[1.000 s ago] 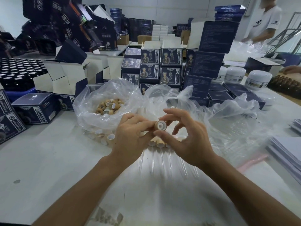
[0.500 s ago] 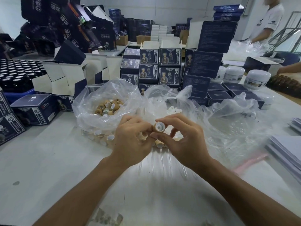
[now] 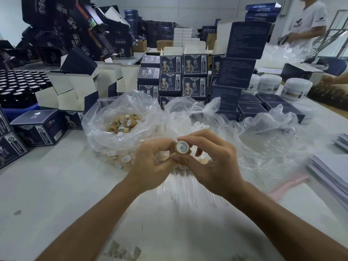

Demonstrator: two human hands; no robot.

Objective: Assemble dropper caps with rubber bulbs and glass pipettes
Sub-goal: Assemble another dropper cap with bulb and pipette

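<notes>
Head view: both hands are pinching one dropper cap (image 3: 182, 147) mid-worktop, left hand (image 3: 154, 162) and right hand (image 3: 212, 166) each with grip clamped on it. Finished droppers (image 3: 185, 178) are lying beneath; bag of loose caps (image 3: 122, 123) is waiting, so plenty is left.

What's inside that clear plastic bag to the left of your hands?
The clear plastic bag holds loose tan dropper caps with white liners, piled up. More caps press against its lower wall; how deep the pile goes is hidden by crinkled plastic.

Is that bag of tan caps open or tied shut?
Open: the bag has its mouth spread wide, with loose caps visible inside.
</notes>
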